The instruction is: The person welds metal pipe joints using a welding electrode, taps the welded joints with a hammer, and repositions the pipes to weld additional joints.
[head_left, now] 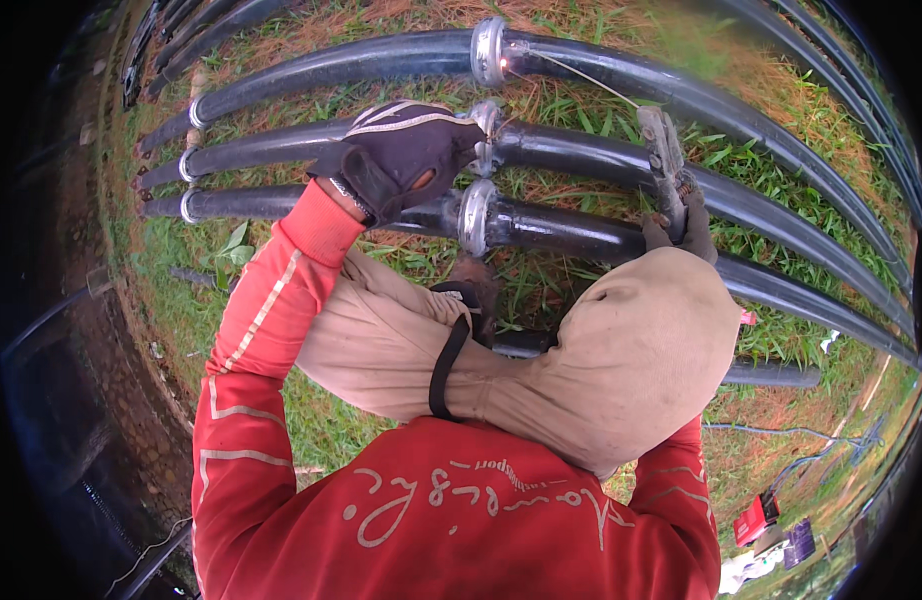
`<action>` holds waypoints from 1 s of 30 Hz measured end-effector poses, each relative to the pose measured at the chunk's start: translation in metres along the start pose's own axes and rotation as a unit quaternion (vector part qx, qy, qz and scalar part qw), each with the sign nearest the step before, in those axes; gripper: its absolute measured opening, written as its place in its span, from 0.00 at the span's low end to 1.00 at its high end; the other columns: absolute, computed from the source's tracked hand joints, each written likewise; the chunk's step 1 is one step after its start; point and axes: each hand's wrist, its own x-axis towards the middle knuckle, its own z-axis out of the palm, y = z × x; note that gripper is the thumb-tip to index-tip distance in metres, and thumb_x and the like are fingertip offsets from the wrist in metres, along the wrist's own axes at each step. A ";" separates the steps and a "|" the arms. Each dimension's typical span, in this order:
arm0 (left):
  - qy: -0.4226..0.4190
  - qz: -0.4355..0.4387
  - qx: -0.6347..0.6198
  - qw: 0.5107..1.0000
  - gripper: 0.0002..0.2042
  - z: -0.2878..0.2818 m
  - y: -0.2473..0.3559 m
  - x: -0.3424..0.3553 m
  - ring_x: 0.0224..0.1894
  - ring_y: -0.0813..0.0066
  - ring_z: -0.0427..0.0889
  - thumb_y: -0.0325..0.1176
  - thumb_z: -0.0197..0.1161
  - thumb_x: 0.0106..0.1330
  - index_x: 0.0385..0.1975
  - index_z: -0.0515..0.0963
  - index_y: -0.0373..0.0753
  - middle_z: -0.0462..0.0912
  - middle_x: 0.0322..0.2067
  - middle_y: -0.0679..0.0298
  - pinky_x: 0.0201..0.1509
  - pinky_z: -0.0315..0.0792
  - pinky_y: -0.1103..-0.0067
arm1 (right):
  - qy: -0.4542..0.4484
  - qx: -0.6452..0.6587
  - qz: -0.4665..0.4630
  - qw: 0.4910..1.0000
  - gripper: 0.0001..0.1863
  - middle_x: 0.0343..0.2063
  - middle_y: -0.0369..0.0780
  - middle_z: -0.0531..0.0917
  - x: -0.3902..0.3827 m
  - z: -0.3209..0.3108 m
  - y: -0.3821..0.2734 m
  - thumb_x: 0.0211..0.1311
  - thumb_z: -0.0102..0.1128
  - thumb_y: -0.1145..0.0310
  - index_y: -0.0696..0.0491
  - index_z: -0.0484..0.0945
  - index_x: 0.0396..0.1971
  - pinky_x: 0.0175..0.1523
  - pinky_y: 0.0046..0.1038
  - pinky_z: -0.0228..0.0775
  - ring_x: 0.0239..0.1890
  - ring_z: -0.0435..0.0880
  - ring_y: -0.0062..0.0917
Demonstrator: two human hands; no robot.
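Note:
My right hand (693, 225), in a dark glove and partly hidden by my knee, grips a worn grey welding electrode holder (663, 160). From the holder a thin welding rod (586, 78) reaches up and left toward the collar (488, 50) of the farthest black pipe (381, 57). A small orange glow shows at that collar's lower right edge. My left hand (411, 155), in a black and grey glove, is closed over the middle pipe (571, 155), its fingertips beside that pipe's silvery collar (486, 125). What its fingers hold, if anything, is hidden.
The nearest pipe (561, 228) has a similar collar (474, 215), close to my feet. More dark pipes (841, 60) lie at the far right. Grass surrounds everything. A red box (751, 520) and blue cable (831, 440) lie at lower right.

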 end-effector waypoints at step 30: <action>-0.019 0.011 0.000 1.000 0.13 0.003 -0.008 -0.001 0.44 0.43 0.90 0.39 0.70 0.75 0.56 0.90 0.49 0.92 0.41 0.52 0.47 0.83 0.57 | -0.063 -0.061 0.001 0.996 0.39 0.53 0.48 0.91 0.003 0.001 0.008 0.61 0.83 0.66 0.51 0.78 0.73 0.59 0.32 0.82 0.51 0.92 0.30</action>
